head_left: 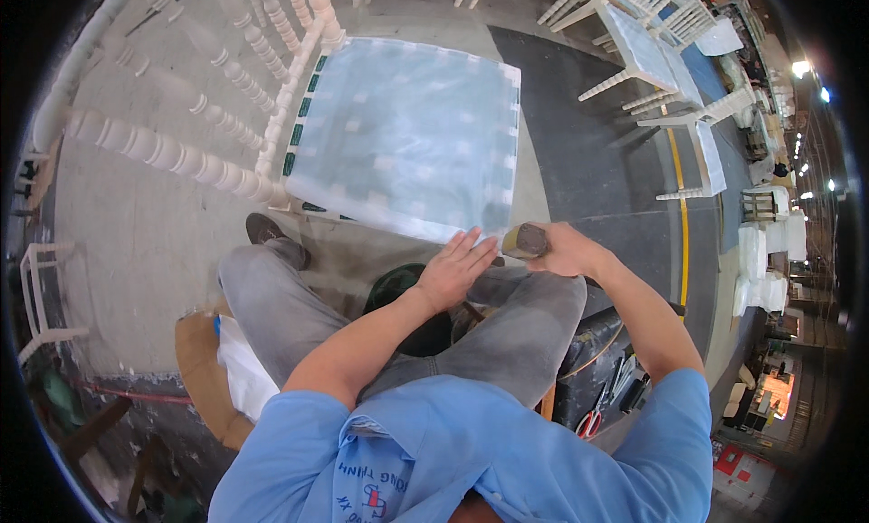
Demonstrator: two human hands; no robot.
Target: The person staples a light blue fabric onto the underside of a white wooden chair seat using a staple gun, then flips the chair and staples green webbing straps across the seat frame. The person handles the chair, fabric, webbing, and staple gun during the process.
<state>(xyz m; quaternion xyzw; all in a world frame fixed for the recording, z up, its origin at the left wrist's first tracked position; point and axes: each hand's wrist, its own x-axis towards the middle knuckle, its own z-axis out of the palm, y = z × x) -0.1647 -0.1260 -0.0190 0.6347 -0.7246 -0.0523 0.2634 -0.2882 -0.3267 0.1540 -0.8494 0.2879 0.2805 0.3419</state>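
In front of me stands a white chair with turned spindles (172, 158) in its back at the left. A thin, pale, translucent sheet (407, 138) covers its seat, and lighter squares show through like a woven web. Green strips (296, 134) show along the seat's left edge. My left hand (460, 269) lies flat with fingers outstretched on the near edge of the sheet, close to the right corner. At that corner, my right hand (568, 249) is wrapped round a blocky tool (527, 241) with a worn brown end, shaped like a staple gun. Its working tip is hidden.
More white chairs (647, 57) stand at the far right, beyond a yellow floor line (679, 206). Red-handled scissors (589, 423) lie beside my right thigh. At my left is a cardboard box (204, 369) with white sheet material. A small white frame (36, 297) stands further left.
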